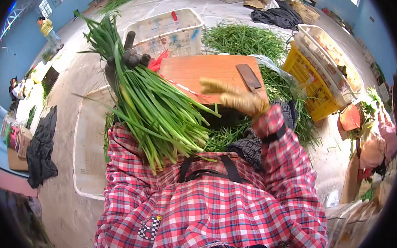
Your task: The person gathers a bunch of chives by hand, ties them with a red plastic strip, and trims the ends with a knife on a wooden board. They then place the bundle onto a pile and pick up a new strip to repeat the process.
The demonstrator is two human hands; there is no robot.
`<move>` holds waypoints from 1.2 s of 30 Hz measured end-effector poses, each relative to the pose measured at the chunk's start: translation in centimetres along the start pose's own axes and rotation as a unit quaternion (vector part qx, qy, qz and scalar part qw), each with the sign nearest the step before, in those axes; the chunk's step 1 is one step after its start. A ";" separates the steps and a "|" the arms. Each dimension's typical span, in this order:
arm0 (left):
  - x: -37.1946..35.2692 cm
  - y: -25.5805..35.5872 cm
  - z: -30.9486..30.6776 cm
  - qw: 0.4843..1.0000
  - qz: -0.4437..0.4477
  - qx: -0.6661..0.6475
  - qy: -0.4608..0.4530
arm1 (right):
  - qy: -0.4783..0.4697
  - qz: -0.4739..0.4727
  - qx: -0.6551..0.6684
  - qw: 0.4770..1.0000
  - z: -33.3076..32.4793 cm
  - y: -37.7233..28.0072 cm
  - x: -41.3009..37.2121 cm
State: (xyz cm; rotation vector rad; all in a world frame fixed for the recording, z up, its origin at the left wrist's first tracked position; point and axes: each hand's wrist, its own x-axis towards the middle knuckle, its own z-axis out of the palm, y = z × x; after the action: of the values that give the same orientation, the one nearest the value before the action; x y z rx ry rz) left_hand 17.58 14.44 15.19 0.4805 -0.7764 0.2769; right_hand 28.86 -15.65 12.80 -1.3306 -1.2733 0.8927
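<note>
My left hand (pixel 134 57), in a dark glove, is wrapped round a large bunch of Chinese chives (pixel 157 108). The leafy tips point up and away, and the cut-looking stalk ends spread down towards my lap. My right hand (pixel 237 97), in a yellowish glove and slightly blurred, hovers near the front edge of an orange-brown board (pixel 200 70). Its fingers reach leftward, apart, with nothing visible in them. On the board's right side lies a flat, dark brown blade-like tool (pixel 248 77). A red plastic tie (pixel 159 62) shows beside the bunch, and a red-and-white strip (pixel 183 86) crosses the board.
A white crate (pixel 176 40) stands behind the board, another low one (pixel 80 161) at my left. Loose green leaves (pixel 248 40) pile behind and right. Stacked yellow (pixel 310 80) and white crates stand right, beside an orange container (pixel 350 117). A person (pixel 47 31) stands far left.
</note>
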 end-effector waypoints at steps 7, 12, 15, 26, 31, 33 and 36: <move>-3.5 3.0 -0.9 0.993 0.065 0.068 0.068 | 0.084 0.077 0.000 0.993 3.2 3.7 -2.1; -5.2 5.0 -2.1 0.976 0.106 0.128 0.138 | 0.126 0.263 -0.251 0.923 1.4 5.7 -6.8; -5.7 5.1 -2.6 0.958 0.117 0.136 0.222 | 0.225 0.002 -0.478 0.849 2.6 5.2 -6.5; -8.0 5.4 -6.9 0.932 0.115 0.141 0.312 | 0.106 -0.123 -0.638 0.753 10.0 -0.8 2.2; -7.8 4.2 -6.0 0.911 0.139 0.124 0.369 | 0.060 -0.071 -0.647 0.757 10.0 0.7 2.5; -7.6 3.4 -4.9 0.927 0.137 0.070 0.343 | 0.067 -0.069 -0.660 0.745 10.3 2.1 2.6; -7.4 2.9 -4.1 0.924 0.132 0.096 0.346 | 0.075 -0.053 -0.608 0.789 9.6 1.7 2.2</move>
State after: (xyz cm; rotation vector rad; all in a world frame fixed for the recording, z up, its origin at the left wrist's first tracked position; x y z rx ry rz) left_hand 13.75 18.54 8.24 0.4202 -0.1146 0.7341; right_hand 20.29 -11.54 9.73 -2.1874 -1.8440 -0.2843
